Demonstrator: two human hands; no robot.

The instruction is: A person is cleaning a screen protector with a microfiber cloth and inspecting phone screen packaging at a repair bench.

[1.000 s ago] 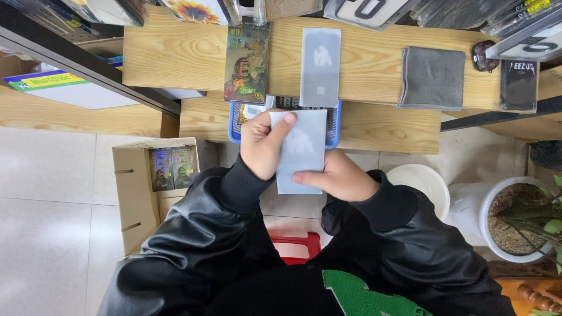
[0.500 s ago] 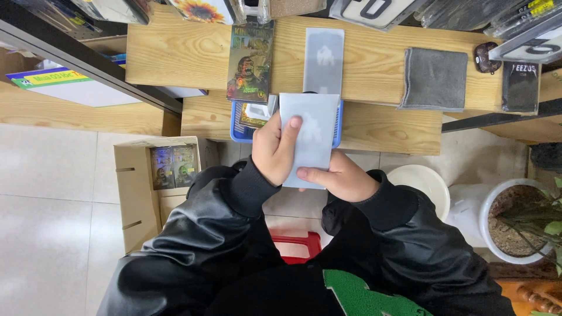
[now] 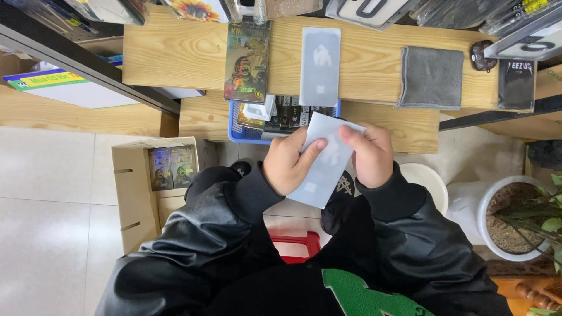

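A pale flat sleeve is pinched, tilted, between the left hand and right hand, while another sleeve already lies on the tabletop.

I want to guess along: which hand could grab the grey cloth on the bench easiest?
Probably the right hand: it is nearer the grey cloth. Both hands, left hand too, grip the pale sleeve.

A thin, flat, pale grey-white packet sits in the middle of the frame, held up in the air. It is long with square corners and tilts, its top end leaning toward the right. A faint lighter patch shows low on its front, near the bottom left end.
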